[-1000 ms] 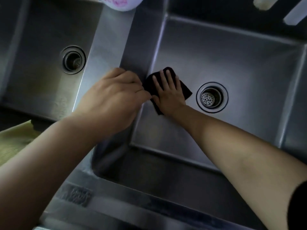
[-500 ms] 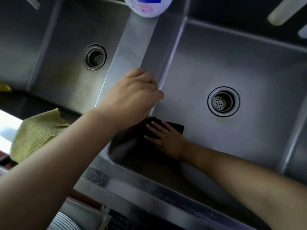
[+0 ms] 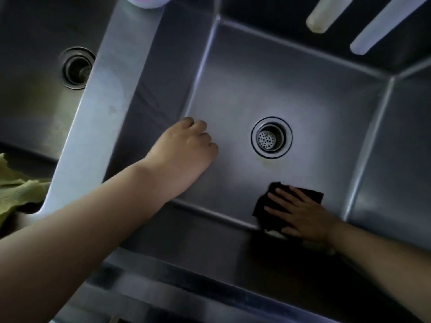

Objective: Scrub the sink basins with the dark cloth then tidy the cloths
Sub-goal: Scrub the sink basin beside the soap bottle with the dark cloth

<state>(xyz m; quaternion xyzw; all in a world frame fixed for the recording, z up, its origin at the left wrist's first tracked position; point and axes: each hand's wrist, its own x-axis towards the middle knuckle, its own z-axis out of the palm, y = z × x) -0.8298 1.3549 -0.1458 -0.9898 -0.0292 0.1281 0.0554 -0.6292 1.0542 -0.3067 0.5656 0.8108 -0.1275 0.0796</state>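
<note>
A double stainless-steel sink fills the dim view, with the right steel basin (image 3: 303,94) in the middle and the left steel basin (image 3: 30,89) off at nine o'clock, a broad flat steel divider (image 3: 102,108) between them. The right hand (image 3: 300,213) lies flat with fingers spread, pressing the small dark square cloth (image 3: 263,210) onto the basin floor at about five o'clock from the round perforated drain strainer (image 3: 271,137), close to the near wall. The left hand (image 3: 186,148) hangs over the basin's left side with fingers loosely curled under, holding nothing. A crumpled yellow-green cloth (image 3: 16,192) rests at the left edge, around eight o'clock. At twelve o'clock a white bottle with pink print (image 3: 147,1) stands on the divider; two pale tubes (image 3: 326,15) slant in at one o'clock.
</note>
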